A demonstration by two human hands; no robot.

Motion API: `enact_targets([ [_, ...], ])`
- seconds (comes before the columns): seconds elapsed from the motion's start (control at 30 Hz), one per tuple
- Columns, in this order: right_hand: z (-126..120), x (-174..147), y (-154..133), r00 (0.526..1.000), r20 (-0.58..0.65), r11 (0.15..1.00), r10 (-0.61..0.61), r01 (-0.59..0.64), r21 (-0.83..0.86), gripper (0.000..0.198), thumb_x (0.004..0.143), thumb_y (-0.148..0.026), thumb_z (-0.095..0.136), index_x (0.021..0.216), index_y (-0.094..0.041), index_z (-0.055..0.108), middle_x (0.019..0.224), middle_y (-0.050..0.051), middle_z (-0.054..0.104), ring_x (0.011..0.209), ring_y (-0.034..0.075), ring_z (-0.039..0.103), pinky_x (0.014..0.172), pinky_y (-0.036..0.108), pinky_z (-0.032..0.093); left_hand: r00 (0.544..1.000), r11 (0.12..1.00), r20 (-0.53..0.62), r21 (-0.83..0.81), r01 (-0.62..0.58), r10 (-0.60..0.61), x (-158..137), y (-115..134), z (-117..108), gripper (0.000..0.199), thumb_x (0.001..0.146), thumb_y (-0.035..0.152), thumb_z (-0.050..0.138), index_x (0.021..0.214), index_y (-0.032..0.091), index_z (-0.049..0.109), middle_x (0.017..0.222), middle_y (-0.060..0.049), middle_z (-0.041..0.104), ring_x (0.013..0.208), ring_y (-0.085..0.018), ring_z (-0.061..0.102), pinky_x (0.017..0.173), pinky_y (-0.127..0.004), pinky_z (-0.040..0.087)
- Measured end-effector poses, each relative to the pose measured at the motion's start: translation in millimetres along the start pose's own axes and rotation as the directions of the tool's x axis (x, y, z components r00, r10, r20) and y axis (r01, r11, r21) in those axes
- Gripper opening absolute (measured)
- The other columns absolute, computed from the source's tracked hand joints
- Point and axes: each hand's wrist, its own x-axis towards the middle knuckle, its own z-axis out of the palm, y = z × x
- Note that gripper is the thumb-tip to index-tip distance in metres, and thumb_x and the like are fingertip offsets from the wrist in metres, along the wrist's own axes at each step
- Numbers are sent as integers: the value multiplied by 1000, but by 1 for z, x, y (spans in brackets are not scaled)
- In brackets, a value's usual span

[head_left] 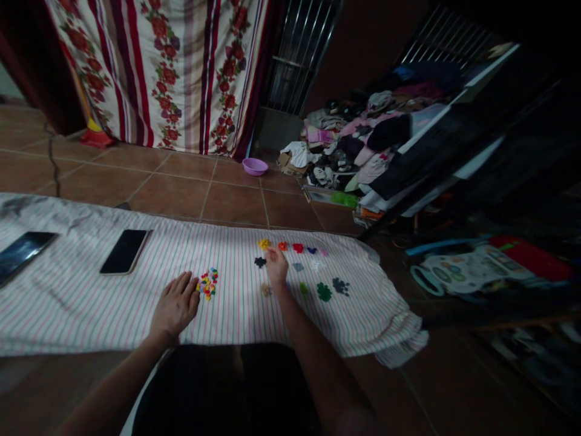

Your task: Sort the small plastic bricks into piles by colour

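Resting palm-down on the striped cloth [236,321], the left hand [176,303] has its grip released, fingers just beside the mixed heap of small coloured pieces [208,284], which lies to its right. The right hand [276,266] is curled, its fingertips close below the yellow pile [264,243], between the black pile [260,262] and the grey pile [298,266]; whether that grip has a piece in it, I cannot tell.
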Motion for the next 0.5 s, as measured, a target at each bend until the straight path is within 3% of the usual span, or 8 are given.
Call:
enact_targets([
  [0.1, -30, 37, 19, 988, -96, 983, 120, -132, -125, 22, 80, -29, 52, 87, -19, 70, 87, 7, 74, 79, 19, 68, 77, 31, 53, 1000, 1000, 3, 14, -4, 4, 0, 0, 0, 44, 95, 33, 34, 122, 15, 63, 133, -15, 64, 134, -30, 52, 109, -49, 42],
  [0.23, -54, 68, 35, 978, -24, 904, 209, -202, -376, 22, 78, -24, 54, 85, -18, 74, 85, 9, 75, 78, 20, 68, 76, 29, 52, 1000, 1000, 17, 20, -2, 2, 0, 0, -1, 43, 95, 32, 35, 123, 16, 64, 134, -13, 64, 134, -29, 51, 109, -48, 42],
  [0.5, -54, 80, 40, 956, 79, 800, 282, -189, -569, 22, 80, -16, 56, 85, -19, 77, 86, 8, 76, 82, 20, 69, 76, 26, 49, 999, 1000, 26, 1, 19, -19, 1, 1, -2, 43, 95, 32, 36, 124, 14, 64, 136, -15, 62, 134, -28, 51, 110, -48, 41],
])
